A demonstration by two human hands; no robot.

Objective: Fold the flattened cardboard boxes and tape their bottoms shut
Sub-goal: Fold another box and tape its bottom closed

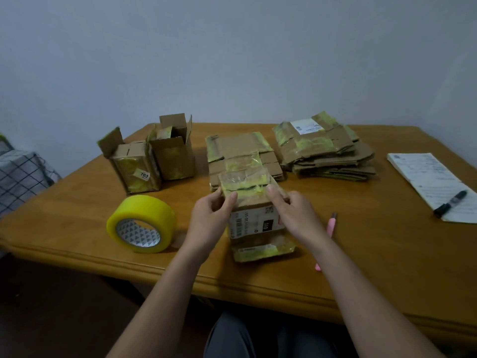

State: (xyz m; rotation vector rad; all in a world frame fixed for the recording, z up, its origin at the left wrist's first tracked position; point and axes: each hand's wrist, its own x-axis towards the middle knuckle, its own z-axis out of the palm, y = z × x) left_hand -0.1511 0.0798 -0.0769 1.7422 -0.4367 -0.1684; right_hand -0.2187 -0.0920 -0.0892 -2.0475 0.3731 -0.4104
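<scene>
A small cardboard box (254, 223) with a white label and old yellow tape stands on the wooden table (77, 202) in front of me. My left hand (211, 218) grips its left side, thumb on the folded end flaps. My right hand (294, 215) holds the right side, fingers pressing on the flaps. A roll of yellow tape (142, 224) lies to the left of the box. Two folded boxes (152, 157) stand at the back left. Flattened boxes lie in a middle pile (240, 148) and a right stack (325, 148).
A pink utility knife (330, 228) lies just right of my right forearm. A paper sheet (433, 182) with a black marker (450, 204) on it is at the far right. A checked fabric (18, 177) sits beyond the table's left edge.
</scene>
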